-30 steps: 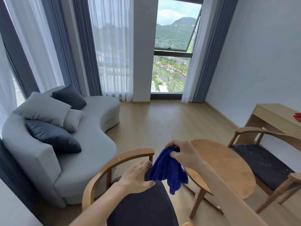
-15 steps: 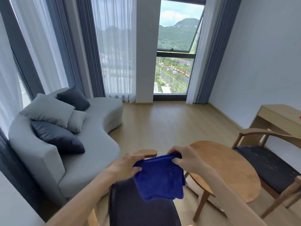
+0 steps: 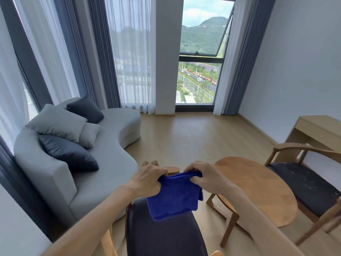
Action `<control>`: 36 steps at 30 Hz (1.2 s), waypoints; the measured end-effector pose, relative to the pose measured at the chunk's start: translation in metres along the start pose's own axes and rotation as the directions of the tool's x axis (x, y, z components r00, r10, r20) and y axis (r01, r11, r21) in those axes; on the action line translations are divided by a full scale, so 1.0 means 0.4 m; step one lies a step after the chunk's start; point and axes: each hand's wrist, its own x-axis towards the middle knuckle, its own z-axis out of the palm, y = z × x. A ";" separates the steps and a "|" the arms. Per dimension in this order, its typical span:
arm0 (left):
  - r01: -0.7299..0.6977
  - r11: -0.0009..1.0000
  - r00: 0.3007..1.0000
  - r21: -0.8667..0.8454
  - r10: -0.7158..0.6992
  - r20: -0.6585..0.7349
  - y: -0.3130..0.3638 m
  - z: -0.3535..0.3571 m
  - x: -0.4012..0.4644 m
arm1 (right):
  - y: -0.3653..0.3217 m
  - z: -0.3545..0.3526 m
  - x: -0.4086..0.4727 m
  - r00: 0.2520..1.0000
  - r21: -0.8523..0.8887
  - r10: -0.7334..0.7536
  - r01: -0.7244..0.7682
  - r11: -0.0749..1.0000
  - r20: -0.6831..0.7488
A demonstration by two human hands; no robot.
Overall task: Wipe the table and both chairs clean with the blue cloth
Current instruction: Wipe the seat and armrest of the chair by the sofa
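The blue cloth (image 3: 174, 197) hangs spread out in front of me, above the dark seat of the near wooden chair (image 3: 164, 235). My left hand (image 3: 149, 179) pinches its upper left corner and my right hand (image 3: 204, 177) pinches its upper right corner. The round wooden table (image 3: 258, 189) stands just right of my hands. A second wooden chair (image 3: 306, 183) with a dark, speckled seat stands beyond the table at the right.
A grey curved sofa (image 3: 103, 163) with several cushions fills the left side. A light wooden desk (image 3: 317, 130) stands against the right wall. Bare wooden floor (image 3: 193, 133) lies between the furniture and the window with curtains.
The cloth hung bunched from my right hand; my left hand has taken its other corner and both hands now hold it spread open. The view has tilted up slightly.
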 end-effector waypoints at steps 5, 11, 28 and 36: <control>0.022 1.000 0.999 0.011 -0.022 -0.040 0.049 0.002 -0.002 | 0.002 0.006 -0.005 1.000 0.007 0.009 -0.009 1.000 0.008; 0.002 0.995 1.000 -0.104 -0.003 0.000 0.027 0.024 0.000 | 0.011 0.003 -0.001 1.000 0.013 0.005 -0.005 1.000 0.001; -0.110 0.987 0.993 0.120 0.115 -0.040 0.040 0.011 0.018 | 0.024 0.039 0.020 0.997 -0.005 -0.050 0.050 0.999 0.055; -0.174 0.964 0.973 -0.199 0.136 -0.188 0.031 0.043 0.024 | 0.023 0.060 0.027 0.982 -0.080 -0.187 0.184 0.980 -0.037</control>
